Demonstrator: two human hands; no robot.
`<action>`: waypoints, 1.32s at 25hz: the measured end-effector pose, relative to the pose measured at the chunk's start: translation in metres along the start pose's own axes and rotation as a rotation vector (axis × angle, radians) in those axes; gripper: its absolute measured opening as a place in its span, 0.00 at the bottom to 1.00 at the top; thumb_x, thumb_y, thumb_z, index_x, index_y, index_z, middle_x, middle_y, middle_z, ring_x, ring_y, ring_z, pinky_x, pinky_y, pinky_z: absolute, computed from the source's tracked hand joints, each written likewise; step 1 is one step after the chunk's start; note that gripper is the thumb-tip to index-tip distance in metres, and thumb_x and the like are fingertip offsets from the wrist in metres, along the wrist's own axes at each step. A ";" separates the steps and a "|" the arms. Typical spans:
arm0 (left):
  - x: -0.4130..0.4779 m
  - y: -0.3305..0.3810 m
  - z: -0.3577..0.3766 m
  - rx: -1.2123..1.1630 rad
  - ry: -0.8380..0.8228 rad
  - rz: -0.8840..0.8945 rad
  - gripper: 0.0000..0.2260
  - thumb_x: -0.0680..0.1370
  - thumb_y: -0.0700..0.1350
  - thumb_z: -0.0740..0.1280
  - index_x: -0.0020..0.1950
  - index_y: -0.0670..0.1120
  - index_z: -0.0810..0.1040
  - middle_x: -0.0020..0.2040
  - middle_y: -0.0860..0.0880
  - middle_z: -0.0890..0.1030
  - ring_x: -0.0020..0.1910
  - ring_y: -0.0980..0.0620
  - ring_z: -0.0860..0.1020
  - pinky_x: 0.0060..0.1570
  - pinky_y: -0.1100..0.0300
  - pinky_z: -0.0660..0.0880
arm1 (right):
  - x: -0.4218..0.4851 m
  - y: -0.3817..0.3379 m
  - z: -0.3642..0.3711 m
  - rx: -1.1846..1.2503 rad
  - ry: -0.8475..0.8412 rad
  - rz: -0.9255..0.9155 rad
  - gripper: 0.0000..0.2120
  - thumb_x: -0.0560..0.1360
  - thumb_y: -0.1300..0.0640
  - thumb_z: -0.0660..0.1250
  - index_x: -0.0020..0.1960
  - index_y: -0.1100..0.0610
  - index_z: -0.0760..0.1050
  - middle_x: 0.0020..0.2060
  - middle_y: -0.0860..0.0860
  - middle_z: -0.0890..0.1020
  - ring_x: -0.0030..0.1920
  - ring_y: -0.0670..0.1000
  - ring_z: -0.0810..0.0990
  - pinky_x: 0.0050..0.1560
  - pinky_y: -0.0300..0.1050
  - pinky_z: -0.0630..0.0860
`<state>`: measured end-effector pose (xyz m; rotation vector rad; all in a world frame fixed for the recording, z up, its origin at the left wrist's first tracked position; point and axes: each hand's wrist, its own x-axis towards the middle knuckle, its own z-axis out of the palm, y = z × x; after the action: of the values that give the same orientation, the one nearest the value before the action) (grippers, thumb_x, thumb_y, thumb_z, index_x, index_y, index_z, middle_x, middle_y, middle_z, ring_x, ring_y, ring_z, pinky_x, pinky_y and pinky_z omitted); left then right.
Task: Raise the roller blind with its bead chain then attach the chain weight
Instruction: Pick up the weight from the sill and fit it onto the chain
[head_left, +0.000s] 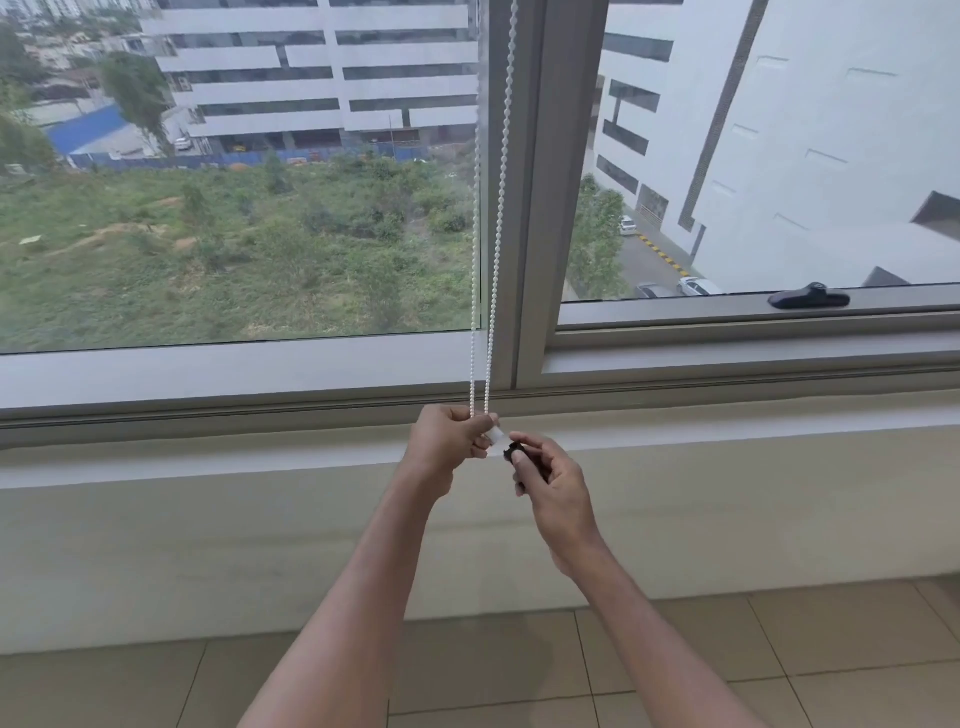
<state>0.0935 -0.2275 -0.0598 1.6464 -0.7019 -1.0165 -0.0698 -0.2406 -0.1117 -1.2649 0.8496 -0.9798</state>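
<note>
A white bead chain (493, 249) hangs as two strands in front of the grey window mullion (545, 208). My left hand (447, 441) grips the bottom of the chain loop, where a small white piece (496, 435) shows at my fingertips. My right hand (550, 483) holds a small black chain weight (517, 453), its end close to the white piece. The roller blind itself is out of view above the frame.
A pale sill ledge (208, 467) runs below the window. A black window handle (808, 297) lies on the right sash frame. Beige floor tiles (675, 649) are underfoot. Buildings and green ground show through the glass.
</note>
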 end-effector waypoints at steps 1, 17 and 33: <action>-0.001 -0.001 0.001 -0.045 -0.030 -0.013 0.07 0.81 0.39 0.75 0.47 0.35 0.86 0.38 0.40 0.81 0.31 0.51 0.75 0.37 0.60 0.78 | -0.002 -0.001 -0.002 0.004 0.031 -0.013 0.09 0.82 0.59 0.70 0.57 0.47 0.82 0.42 0.48 0.84 0.40 0.48 0.77 0.43 0.39 0.78; -0.019 -0.012 -0.004 -0.193 -0.235 -0.039 0.05 0.79 0.39 0.77 0.47 0.37 0.87 0.40 0.43 0.84 0.36 0.51 0.82 0.41 0.62 0.83 | -0.017 0.004 0.002 0.001 0.133 -0.067 0.06 0.79 0.58 0.73 0.54 0.48 0.84 0.44 0.48 0.88 0.41 0.45 0.84 0.42 0.38 0.80; -0.016 -0.005 0.003 0.030 -0.228 0.046 0.08 0.77 0.43 0.80 0.40 0.42 0.86 0.32 0.48 0.83 0.30 0.52 0.79 0.32 0.62 0.79 | -0.018 0.012 -0.002 0.185 0.120 0.016 0.05 0.81 0.59 0.71 0.55 0.54 0.85 0.43 0.57 0.87 0.37 0.53 0.81 0.45 0.48 0.80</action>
<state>0.0837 -0.2143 -0.0603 1.5464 -0.9059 -1.1772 -0.0771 -0.2245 -0.1243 -1.0487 0.8393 -1.1042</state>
